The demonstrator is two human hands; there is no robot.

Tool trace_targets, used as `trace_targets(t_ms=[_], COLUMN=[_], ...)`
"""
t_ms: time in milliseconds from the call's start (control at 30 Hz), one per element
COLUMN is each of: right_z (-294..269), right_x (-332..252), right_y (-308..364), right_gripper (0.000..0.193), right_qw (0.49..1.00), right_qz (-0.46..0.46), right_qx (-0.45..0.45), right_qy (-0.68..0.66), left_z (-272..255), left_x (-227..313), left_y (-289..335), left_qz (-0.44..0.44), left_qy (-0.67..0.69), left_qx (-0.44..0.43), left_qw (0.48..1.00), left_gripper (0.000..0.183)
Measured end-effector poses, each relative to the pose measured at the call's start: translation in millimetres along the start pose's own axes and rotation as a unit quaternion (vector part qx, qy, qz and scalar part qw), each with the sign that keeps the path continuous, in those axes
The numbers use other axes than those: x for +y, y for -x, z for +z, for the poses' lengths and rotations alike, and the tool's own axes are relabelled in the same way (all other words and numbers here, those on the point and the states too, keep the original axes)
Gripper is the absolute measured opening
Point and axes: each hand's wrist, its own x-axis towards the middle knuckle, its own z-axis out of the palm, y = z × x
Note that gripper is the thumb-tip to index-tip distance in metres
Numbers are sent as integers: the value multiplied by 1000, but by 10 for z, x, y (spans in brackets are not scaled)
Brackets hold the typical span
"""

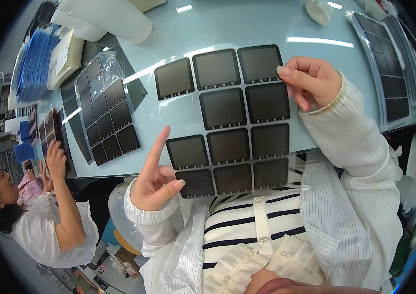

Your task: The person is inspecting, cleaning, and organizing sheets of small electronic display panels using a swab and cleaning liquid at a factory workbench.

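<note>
A clear sheet of dark rectangular panels point(230, 148) is held up in front of me, tilted over the table's front edge. Its panels sit in a grid three columns wide, each with a row of small light marks along its lower edge. One place in the left column, second row from the top, has no dark panel. At the upper right corner, my right hand point(312, 82) pinches the sheet between thumb and fingers. My left hand point(156, 179) grips the lower left edge, thumb in front and index finger stretched upward; its other fingers are partly hidden.
Similar panel sheets point(105, 117) lie on the table point(208, 29) at left, partly under crinkled clear film. More sheets point(387, 63) are stacked at right. Blue sheets point(36, 66) and a white roll point(124, 22) stand far left. A co-worker point(56, 220) handles another sheet at left.
</note>
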Motion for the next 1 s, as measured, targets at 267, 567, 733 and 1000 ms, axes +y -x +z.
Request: trace_targets(t_ms=[267,567,733,1000], right_z=[93,186,248,273], right_x=[-37,-5,3,-40], right_y=[197,321,431,495], right_gripper=[23,18,17,20], right_qw=[999,993,992,992], right_qz=[21,65,68,59], right_qx=[8,-9,-1,-14], right_qy=[-42,-102,-106,-114], left_z=[-61,-68,-160,-218], left_x=[-126,-353,-443,-338], left_y=[83,104,130,158], left_qz=[21,132,136,138], left_qy=[77,102,28,-48], left_qx=[-111,-167,-197,-219], left_qw=[991,972,971,965], left_gripper=[99,105,103,102])
